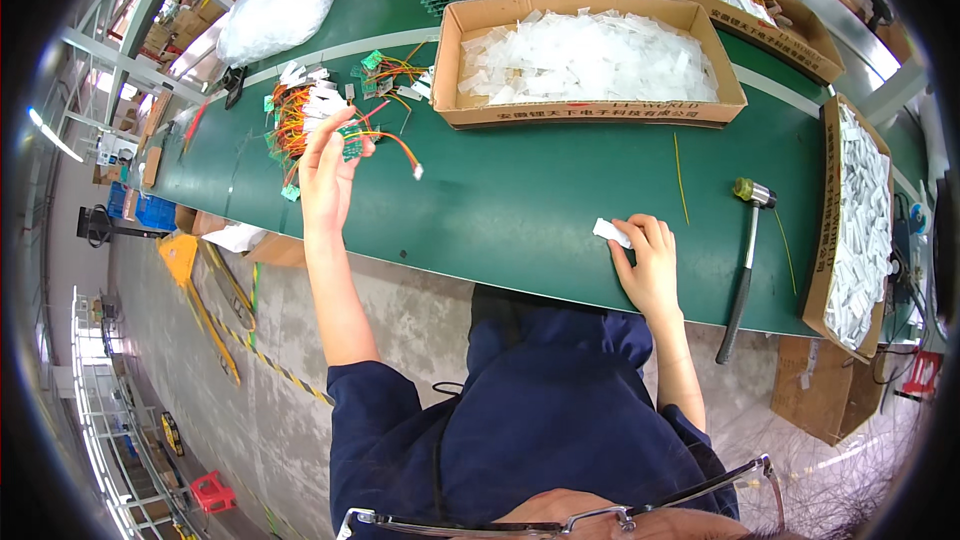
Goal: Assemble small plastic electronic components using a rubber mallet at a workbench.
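- Green worktop (540, 210) spans a factory bay; a box (590, 60) of clear bags stands at its far side, a mallet (748, 260) lies to the right, and a side box (855, 225) of white packets sits at the right edge.
- Left hand (328, 170): grip closed on a small green board (352, 138), raised just above the worktop beside the pile (300, 115) of like boards.
- Board: red and orange leads (395, 145) trail from it, ending in a white plug.
- Right hand (648, 260): fingertips pinch a white bag (610, 232) flat on the worktop, near the front edge.
- Advice: lift the board clear so its leads do not snag the pile; keep the bag pinned by one corner so its mouth stays free.
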A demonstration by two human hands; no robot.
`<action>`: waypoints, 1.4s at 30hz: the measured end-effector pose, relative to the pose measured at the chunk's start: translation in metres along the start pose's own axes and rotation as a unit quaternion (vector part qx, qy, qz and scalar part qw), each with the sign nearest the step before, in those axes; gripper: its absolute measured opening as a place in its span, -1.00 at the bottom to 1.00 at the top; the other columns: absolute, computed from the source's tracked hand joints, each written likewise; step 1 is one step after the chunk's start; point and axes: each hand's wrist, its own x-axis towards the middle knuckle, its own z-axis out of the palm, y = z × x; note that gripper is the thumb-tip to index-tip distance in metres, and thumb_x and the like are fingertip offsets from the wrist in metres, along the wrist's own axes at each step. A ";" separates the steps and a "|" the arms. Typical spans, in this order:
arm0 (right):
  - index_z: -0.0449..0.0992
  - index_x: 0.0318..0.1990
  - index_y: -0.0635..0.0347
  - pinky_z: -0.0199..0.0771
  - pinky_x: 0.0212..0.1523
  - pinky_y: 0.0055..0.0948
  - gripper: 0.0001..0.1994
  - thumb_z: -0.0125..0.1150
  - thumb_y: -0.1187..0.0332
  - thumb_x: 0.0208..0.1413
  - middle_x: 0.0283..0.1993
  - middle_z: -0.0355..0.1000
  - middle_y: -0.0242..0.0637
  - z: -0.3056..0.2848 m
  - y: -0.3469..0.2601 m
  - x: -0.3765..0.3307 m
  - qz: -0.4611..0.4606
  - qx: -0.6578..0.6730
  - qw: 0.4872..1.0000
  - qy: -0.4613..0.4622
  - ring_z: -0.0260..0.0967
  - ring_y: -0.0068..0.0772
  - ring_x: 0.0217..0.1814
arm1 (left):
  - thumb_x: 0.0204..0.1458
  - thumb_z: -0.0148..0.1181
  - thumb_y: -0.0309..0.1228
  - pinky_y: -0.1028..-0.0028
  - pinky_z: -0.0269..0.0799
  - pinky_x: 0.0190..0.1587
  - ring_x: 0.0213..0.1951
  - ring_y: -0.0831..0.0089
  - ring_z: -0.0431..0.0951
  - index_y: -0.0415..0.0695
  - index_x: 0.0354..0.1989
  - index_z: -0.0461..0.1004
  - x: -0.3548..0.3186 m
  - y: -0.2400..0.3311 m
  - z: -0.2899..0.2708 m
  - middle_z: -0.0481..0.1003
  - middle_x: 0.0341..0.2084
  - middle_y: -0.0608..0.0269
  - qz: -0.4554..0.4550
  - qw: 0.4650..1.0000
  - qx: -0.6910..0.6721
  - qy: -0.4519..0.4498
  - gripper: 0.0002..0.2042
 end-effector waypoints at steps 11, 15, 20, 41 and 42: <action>0.55 -0.12 0.17 0.28 -0.07 -0.28 -0.73 0.34 0.42 -0.03 -0.15 0.37 -0.31 0.001 0.001 0.000 -0.003 -0.002 1.000 0.003 0.31 -0.23 -0.12 | 0.30 -0.02 -0.31 0.47 0.47 -0.18 -0.26 0.47 0.52 -0.27 0.07 0.41 -0.049 -0.056 0.065 0.52 -0.31 0.21 -0.276 0.934 -0.214 -0.070 -0.69; 0.55 -0.12 0.18 0.28 -0.07 -0.28 -0.73 0.33 0.41 -0.02 -0.14 0.37 -0.31 0.000 0.002 -0.001 0.002 -0.001 1.000 -0.005 0.31 -0.24 -0.12 | 0.26 0.07 -0.30 0.52 0.39 -0.16 -0.26 0.48 0.49 -0.14 0.11 0.46 -0.060 -0.069 0.066 0.55 -0.23 0.25 -0.225 0.951 0.206 -0.044 -0.69; 0.55 -0.12 0.18 0.28 -0.07 -0.28 -0.74 0.33 0.40 -0.01 -0.14 0.37 -0.31 0.002 0.004 -0.002 0.003 -0.003 1.000 -0.005 0.31 -0.24 -0.12 | 0.11 0.23 -0.32 0.33 0.31 0.05 -0.06 0.27 0.43 -0.05 0.09 0.48 -0.071 -0.078 0.071 0.50 -0.09 0.19 0.002 0.816 0.578 -0.023 -0.64; 0.54 -0.03 0.17 0.31 -0.05 -0.30 -0.65 0.32 0.44 -0.04 -0.14 0.39 -0.32 -0.003 0.000 0.000 -0.032 0.012 0.998 -0.055 0.33 -0.27 -0.12 | -0.13 0.40 -0.44 0.34 0.32 -0.12 -0.28 0.32 0.50 -0.11 -0.26 0.59 -0.094 -0.078 0.130 0.55 -0.34 0.31 0.173 0.871 0.379 -0.262 -0.78; 0.53 -0.02 0.18 0.32 -0.04 -0.28 -0.63 0.32 0.45 -0.05 -0.12 0.40 -0.30 -0.005 -0.001 0.000 -0.035 0.023 0.998 -0.050 0.35 -0.24 -0.10 | -0.13 0.41 -0.43 0.36 0.33 -0.14 -0.30 0.32 0.49 -0.10 -0.26 0.60 -0.097 -0.074 0.143 0.54 -0.35 0.33 0.171 0.877 0.365 -0.261 -0.78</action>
